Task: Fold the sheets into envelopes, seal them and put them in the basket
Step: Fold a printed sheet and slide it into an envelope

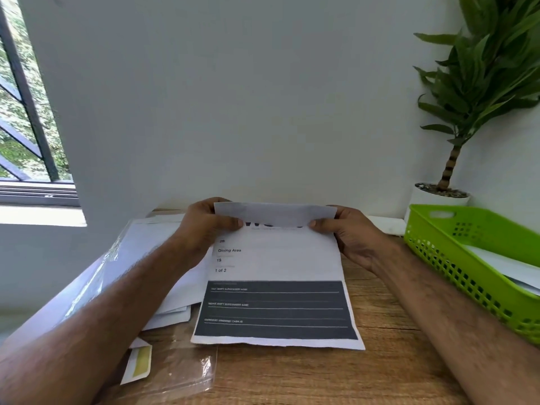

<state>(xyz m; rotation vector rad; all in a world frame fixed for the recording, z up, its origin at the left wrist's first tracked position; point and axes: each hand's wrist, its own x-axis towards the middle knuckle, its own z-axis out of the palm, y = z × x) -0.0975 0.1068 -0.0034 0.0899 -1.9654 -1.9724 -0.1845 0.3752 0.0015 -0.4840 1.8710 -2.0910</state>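
Observation:
A printed sheet (277,267) with a dark block across its lower part lies on the wooden table (380,361). Its far edge is lifted and curled over toward me. My left hand (204,226) pinches that edge at its left corner, and my right hand (350,238) pinches it at the right corner. The green basket (455,258) stands at the right with white paper lying inside it.
A pile of white sheets and envelopes (175,287) partly in clear plastic lies to the left. An envelope with a yellow strip (140,363) sits on a clear bag near the front. A potted plant (438,197) stands behind the basket against the wall.

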